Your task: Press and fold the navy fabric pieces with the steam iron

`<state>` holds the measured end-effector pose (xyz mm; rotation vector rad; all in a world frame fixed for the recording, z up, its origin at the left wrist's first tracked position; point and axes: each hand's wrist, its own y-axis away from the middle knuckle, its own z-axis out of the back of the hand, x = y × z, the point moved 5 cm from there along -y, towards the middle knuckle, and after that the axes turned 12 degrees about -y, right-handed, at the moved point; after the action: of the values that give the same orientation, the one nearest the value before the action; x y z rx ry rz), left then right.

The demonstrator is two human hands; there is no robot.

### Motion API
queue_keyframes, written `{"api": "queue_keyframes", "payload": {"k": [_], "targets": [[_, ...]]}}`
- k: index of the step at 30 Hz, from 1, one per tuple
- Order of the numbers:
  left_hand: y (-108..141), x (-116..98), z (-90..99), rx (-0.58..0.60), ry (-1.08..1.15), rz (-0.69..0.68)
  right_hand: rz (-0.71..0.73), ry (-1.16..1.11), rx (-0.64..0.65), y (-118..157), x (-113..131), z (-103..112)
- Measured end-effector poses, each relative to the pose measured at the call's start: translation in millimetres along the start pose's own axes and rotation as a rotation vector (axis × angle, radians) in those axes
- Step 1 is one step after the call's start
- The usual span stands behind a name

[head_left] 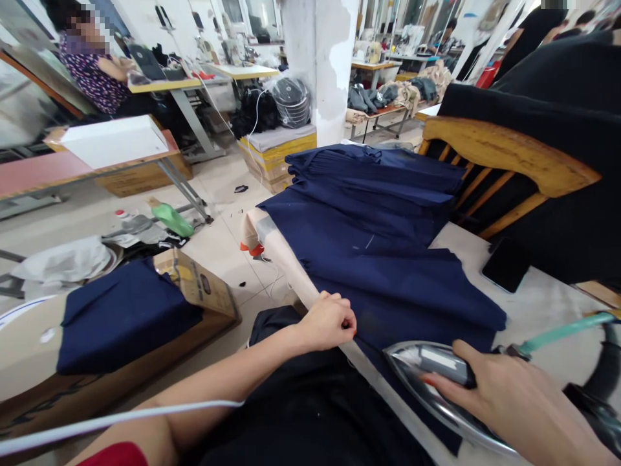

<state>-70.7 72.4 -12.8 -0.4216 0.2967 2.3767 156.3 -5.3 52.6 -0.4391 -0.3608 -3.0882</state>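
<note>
Dark navy fabric [369, 259] lies spread over a pale ironing table [295, 265], its folds bunched toward the far side. At the table's near edge my left hand [330, 320] is closed, its curled fingers pinching the edge of the navy fabric. My right hand [504, 395] wraps round the handle of a silver steam iron [422, 369]. The iron's tip points left, toward my left hand, and its plate rests on the fabric near the lower right. A green hose [567, 333] runs off from the iron's rear to the right.
A black phone [507, 264] lies on the table at the right, near a wooden chair [514, 155] with dark cloth. Navy fabric [126, 317] covers part of a cardboard box [204, 288] at left. A white cable [121, 417] crosses the lower left. A person [92, 65] sits at a far table.
</note>
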Motion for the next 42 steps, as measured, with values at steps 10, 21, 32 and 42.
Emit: {"api": "queue_keyframes", "payload": {"k": [10,21,32,42], "targets": [[12,13,12.3,-0.062,-0.047,0.025,0.087,0.198,0.101,-36,75,-5],[39,54,46.3,-0.474,0.096,0.17,0.104,0.204,0.092,-37,76,-8],[45,65,56.7,-0.649,0.144,0.174,0.051,0.225,0.157,-35,88,5],[44,63,50.6,-0.633,0.168,0.147,0.039,0.229,0.173,-37,85,2]]}}
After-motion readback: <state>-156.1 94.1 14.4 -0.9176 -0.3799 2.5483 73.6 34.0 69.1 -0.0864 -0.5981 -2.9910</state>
